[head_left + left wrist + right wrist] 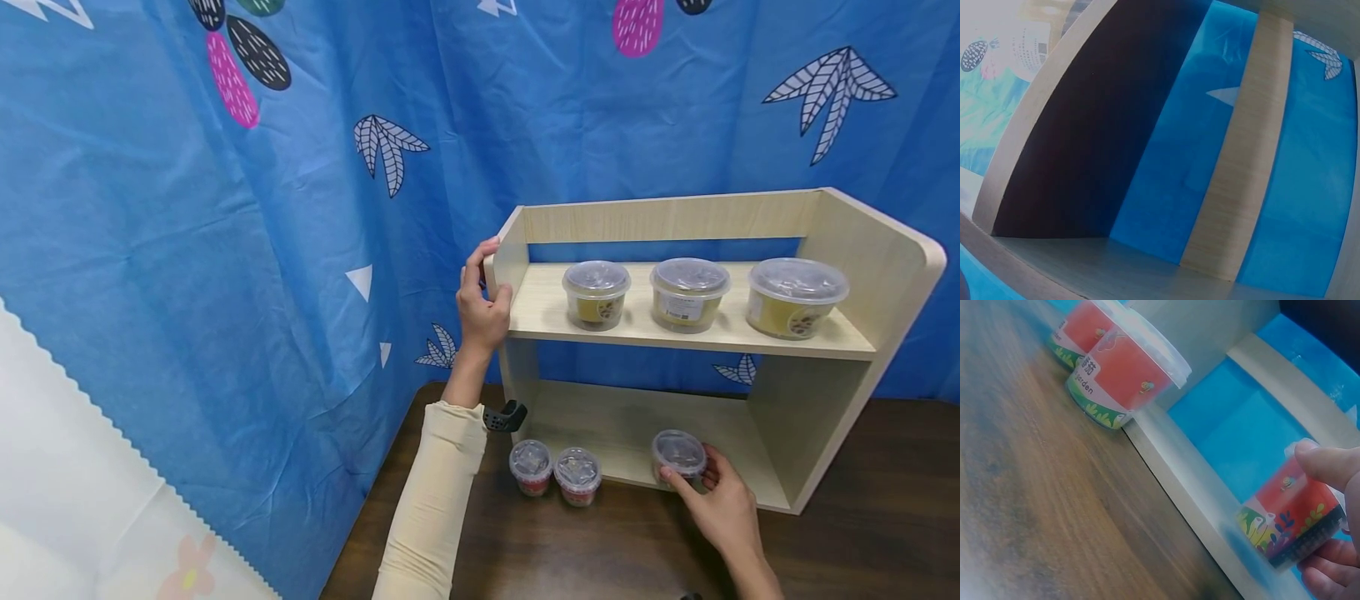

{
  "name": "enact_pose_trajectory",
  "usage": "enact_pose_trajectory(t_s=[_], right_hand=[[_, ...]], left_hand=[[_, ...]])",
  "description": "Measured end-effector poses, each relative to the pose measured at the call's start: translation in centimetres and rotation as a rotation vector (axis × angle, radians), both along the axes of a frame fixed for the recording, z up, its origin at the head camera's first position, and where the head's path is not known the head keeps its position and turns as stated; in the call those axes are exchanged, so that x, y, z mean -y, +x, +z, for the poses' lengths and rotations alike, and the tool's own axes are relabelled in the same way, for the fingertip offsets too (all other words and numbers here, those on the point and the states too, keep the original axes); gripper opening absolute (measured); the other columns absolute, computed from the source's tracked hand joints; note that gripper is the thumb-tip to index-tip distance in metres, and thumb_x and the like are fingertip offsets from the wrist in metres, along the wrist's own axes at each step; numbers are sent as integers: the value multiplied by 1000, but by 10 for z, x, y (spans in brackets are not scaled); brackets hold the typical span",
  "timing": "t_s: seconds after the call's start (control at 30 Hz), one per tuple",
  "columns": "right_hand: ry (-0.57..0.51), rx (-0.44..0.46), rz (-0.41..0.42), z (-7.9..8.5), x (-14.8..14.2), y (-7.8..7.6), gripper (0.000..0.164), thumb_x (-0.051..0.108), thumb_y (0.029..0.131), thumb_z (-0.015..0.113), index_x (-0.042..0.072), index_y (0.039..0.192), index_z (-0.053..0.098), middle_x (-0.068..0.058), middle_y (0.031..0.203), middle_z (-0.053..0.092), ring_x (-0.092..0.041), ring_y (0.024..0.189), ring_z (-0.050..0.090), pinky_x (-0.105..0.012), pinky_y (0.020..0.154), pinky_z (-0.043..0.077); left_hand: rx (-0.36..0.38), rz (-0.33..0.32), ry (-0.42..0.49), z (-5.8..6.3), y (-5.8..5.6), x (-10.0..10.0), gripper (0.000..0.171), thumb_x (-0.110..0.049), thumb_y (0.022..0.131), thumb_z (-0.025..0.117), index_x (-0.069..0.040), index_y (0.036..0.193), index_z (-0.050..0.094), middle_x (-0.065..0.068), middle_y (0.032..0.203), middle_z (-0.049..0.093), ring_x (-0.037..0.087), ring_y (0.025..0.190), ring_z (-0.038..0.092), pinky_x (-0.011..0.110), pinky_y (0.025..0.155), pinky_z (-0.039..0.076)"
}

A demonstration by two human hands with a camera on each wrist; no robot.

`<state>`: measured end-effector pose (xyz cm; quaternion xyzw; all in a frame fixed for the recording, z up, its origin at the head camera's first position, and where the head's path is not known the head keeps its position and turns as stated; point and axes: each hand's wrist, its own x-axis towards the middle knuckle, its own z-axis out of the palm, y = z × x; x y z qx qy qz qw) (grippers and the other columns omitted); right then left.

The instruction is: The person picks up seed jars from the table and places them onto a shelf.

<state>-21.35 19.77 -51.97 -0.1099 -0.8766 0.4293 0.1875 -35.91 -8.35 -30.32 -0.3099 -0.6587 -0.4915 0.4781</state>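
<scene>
My right hand [723, 504] grips a small clear-lidded plastic tub [678, 452] at the front of the shelf's lower board. In the right wrist view that tub [1291, 515] has a red, white and green label, with the thumb on one side and fingers on the other. My left hand [483, 300] holds the left side panel of the pale wooden shelf [701, 342] near the upper board. Two similar red-labelled tubs, a left one [531, 468] and a right one [577, 477], stand on the table before the shelf's left end. The left wrist view does not show the left hand clearly.
Three larger lidded tubs with yellow labels, a left one [597, 296], a middle one [688, 296] and a right one [797, 298], stand on the upper board. Under the shelf is a dark wooden table [570, 554]. A blue patterned curtain [300, 208] hangs behind and to the left.
</scene>
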Motion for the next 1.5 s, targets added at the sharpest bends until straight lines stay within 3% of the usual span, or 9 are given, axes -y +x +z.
enact_pose_trajectory(t_s=[0.57,1.1,1.5], right_hand=[[6,-27,-10,-1,-6,-2,78,32,83,78,-12,138,43,-38,122,57,-49,106,61,-54,87,49],[13,19,-4,-2,-10,-9,81,32,85,76,-14,140,39,-39,126,53,-51,109,58,-54,89,48],[17,10,1,-3,-12,-12,81,35,85,76,-14,138,40,-39,124,54,-51,108,59,-55,87,48]], left_hand=[[-21,-8,0,-1,-2,1,49,4,80,54,-1,129,52,15,136,56,30,113,54,42,82,50],[-43,-17,7,-3,-6,1,51,8,79,54,-1,129,52,16,136,56,32,115,54,47,84,50],[-79,-16,9,-1,-6,-1,51,18,75,54,10,125,50,28,132,54,43,112,54,51,81,50]])
